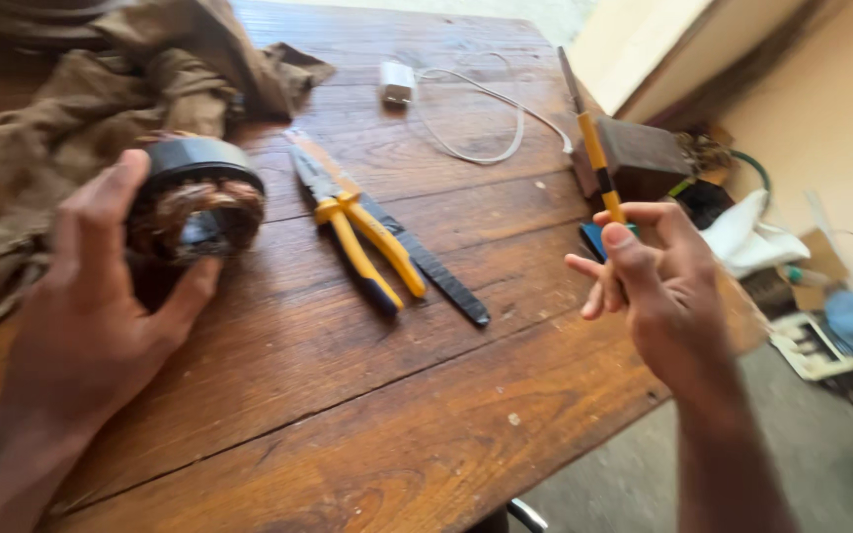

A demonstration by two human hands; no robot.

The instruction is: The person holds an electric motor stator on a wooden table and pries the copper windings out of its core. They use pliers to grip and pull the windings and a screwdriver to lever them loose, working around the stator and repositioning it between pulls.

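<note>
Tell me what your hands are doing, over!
Left hand grips motor stator on wooden table. Right hand holds yellow-handled tool upright. Pliers lie between, untouched.

**Materials and Finishes on the Workbench**

Worn brown wooden table (348, 395), planked, grain visible, scuffed and matt. Far left: crumpled tan cloth (41, 128), soft and dull. Left hand (91, 316) around a motor stator (194, 197): dark matt metal shell, reddish copper windings with a faint sheen. Centre: pliers (352, 232), grey metal jaws, glossy yellow plastic grips tipped dark. Alongside, a flat black file (436, 271), rough-looking. Far centre: white smooth plastic charger (397, 82) with white cable. Right hand (659, 286) on a screwdriver (594, 148): yellow and black plastic handle, grey metal shaft.
</note>
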